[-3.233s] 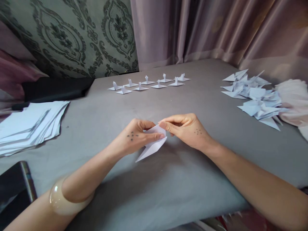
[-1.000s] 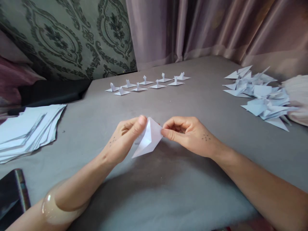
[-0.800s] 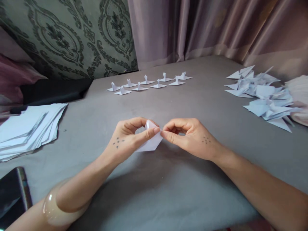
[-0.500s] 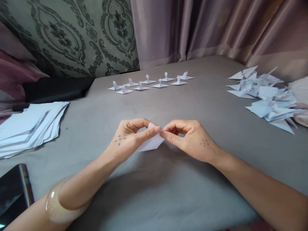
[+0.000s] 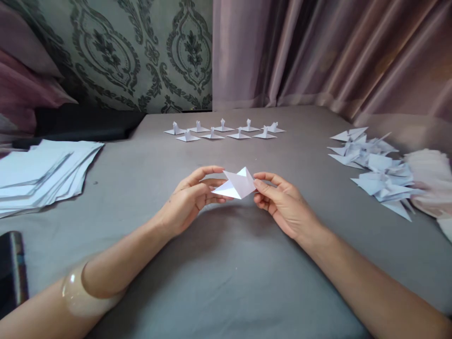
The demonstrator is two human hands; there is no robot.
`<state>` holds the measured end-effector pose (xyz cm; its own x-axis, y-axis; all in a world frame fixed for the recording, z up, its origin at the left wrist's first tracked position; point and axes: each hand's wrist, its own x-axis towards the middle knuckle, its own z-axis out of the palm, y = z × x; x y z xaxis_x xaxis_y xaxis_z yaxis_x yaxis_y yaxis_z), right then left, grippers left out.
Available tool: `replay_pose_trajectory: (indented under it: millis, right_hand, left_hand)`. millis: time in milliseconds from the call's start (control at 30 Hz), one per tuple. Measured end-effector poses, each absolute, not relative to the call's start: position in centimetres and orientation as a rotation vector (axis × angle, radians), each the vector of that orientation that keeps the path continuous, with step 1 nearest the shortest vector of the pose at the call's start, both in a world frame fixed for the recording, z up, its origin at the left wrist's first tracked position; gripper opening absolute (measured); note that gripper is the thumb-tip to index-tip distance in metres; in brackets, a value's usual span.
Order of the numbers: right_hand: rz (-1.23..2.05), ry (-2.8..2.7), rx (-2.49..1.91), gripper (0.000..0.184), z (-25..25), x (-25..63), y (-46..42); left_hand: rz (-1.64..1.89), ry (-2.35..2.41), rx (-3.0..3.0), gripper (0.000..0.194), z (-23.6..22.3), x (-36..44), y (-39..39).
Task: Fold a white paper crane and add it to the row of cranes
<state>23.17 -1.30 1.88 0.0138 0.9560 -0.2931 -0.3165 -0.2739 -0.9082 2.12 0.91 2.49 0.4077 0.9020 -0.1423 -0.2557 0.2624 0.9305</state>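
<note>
Clearly, the folded white paper [image 5: 242, 185] is held up above the middle of the grey-covered table [image 5: 233, 287]; it is sharply creased, with pointed corners, one peak rising and its lower left facet brightest. The right hand [image 5: 284, 205] pinches its right edge between thumb and fingers, while the left hand [image 5: 187, 202] curves, fingers parted, around its left point (whether it grips, I cannot tell). Beyond stand nine small paper figures [image 5: 212, 135] in two rows. A heap of folded pieces [image 5: 383, 183] lies to the right, loose sheets [image 5: 38, 176] to the left. Behind rise a green patterned wall [image 5: 151, 56] and mauve curtains [image 5: 247, 56].
</note>
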Motion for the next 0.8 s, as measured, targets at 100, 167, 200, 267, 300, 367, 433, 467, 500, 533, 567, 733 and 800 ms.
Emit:
replay_pose_trajectory:
  millis: [100, 167, 200, 267, 300, 367, 433, 467, 500, 533, 567, 733, 800]
  right_hand:
    - [1.572, -0.612, -1.197, 0.028, 2.1, 22.5, -1.6]
    - [1.639, -0.53, -1.189, 0.024, 2.2, 22.1, -1.8]
    - [1.676, -0.497, -1.188, 0.023, 2.2, 21.9, -2.0]
    - [1.743, -0.453, -1.19, 0.021, 2.3, 21.6, -2.3]
    - [1.777, -0.449, -1.19, 0.021, 2.3, 21.6, -2.4]
    - [1.838, -0.483, -1.179, 0.02, 2.3, 21.6, -2.5]
    - [1.879, -0.507, -1.142, 0.018, 2.4, 21.6, -2.5]
    - [1.894, -0.488, -1.117, 0.015, 2.4, 21.6, -2.5]
    - [1.904, -0.445, -1.093, 0.013, 2.5, 21.6, -2.4]
    - [1.909, -0.383, -1.073, 0.009, 2.5, 21.6, -2.4]
    - [1.913, -0.312, -1.061, 0.007, 2.6, 21.5, -2.3]
    - [1.909, -0.09, -1.061, 0.005, 2.6, 21.1, -2.4]
    - [1.907, -0.07, -1.06, 0.002, 2.6, 20.8, -2.7]
  left_hand:
    - [0.948, 0.838, 1.126, 0.041, 2.1, 2.6, 0.4]
    - [0.979, 0.881, 1.225, 0.04, 2.0, 2.9, 0.2]
    - [1.001, 0.892, 1.275, 0.038, 2.0, 3.0, 0.2]
    - [1.052, 0.915, 1.377, 0.031, 1.9, 2.9, 0.4]
    - [1.078, 0.928, 1.425, 0.025, 1.9, 2.7, 0.5]
    - [1.102, 0.932, 1.482, 0.017, 1.9, 2.4, 0.7]
    - [1.063, 0.908, 1.477, 0.016, 1.9, 2.1, 0.7]
    - [1.039, 0.902, 1.456, 0.017, 1.9, 2.1, 0.6]
    - [1.027, 0.908, 1.432, 0.02, 2.0, 2.1, 0.5]
    - [1.038, 0.928, 1.41, 0.024, 2.1, 2.2, 0.4]
    - [1.071, 0.95, 1.397, 0.027, 2.1, 2.4, 0.3]
    - [1.259, 1.015, 1.527, 0.029, 2.0, 3.1, -0.2]
    - [1.228, 1.029, 1.568, 0.028, 1.9, 3.4, -0.3]
